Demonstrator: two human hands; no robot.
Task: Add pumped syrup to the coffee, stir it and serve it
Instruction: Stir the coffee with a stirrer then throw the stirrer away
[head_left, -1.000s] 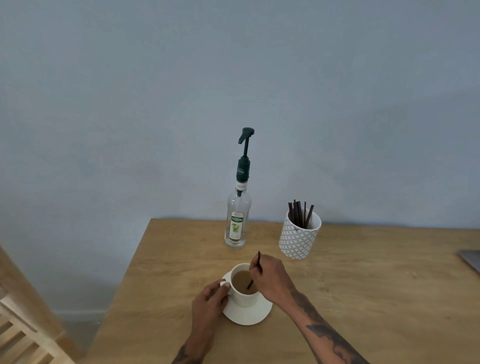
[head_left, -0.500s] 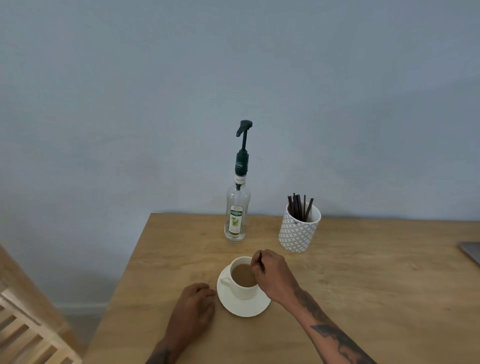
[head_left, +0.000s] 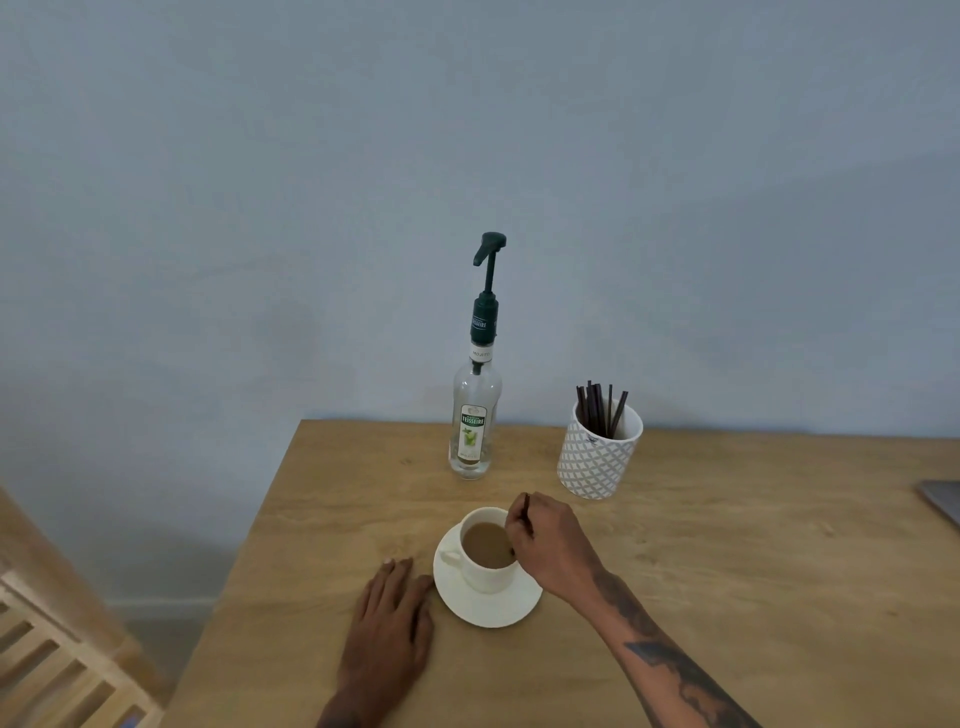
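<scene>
A white cup (head_left: 480, 574) of light brown coffee stands on a white saucer (head_left: 480, 608) near the table's front. My right hand (head_left: 553, 545) is over the cup's right rim, pinching a dark stir stick (head_left: 526, 506) whose lower end dips into the coffee. My left hand (head_left: 392, 618) lies flat on the table just left of the saucer, holding nothing. Behind the cup stands a clear syrup bottle (head_left: 475, 415) with a dark green pump, nearly empty.
A white patterned holder (head_left: 597, 460) with several dark stir sticks stands at the back right of the cup. The wooden table (head_left: 727, 571) ends at its left edge near a slatted wooden chair (head_left: 57, 670). A grey object (head_left: 943, 501) pokes in at the far right.
My left hand has let go of the cup's handle and come to rest flat on the table beside the saucer. My right hand keeps the stick in the coffee.
</scene>
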